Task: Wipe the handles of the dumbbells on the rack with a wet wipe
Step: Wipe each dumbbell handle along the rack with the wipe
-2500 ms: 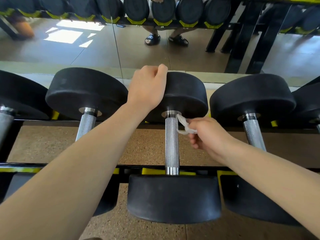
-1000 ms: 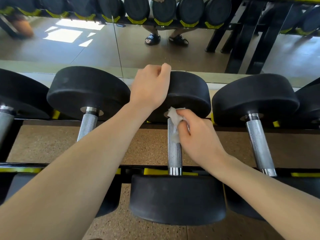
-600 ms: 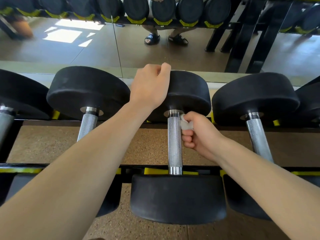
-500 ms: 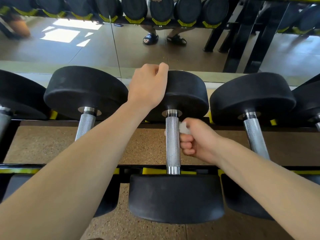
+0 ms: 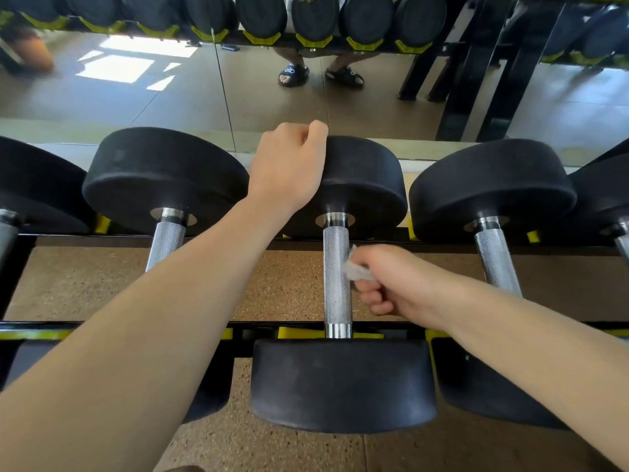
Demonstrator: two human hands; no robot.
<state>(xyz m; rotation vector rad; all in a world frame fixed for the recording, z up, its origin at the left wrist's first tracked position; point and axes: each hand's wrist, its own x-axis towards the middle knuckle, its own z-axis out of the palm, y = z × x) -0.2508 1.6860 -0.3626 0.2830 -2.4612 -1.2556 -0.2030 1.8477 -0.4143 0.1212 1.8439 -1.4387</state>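
So that the dumbbell (image 5: 340,379) stays put on the rack (image 5: 102,330), the left hand (image 5: 289,165) grips its far end, while the right hand (image 5: 391,279) squeezes the wet wipe (image 5: 355,269) against the handle (image 5: 336,277).

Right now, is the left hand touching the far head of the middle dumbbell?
Touching. The head view shows the left hand resting on top of the far head of the middle dumbbell, fingers curled over its upper edge, with no gap visible.
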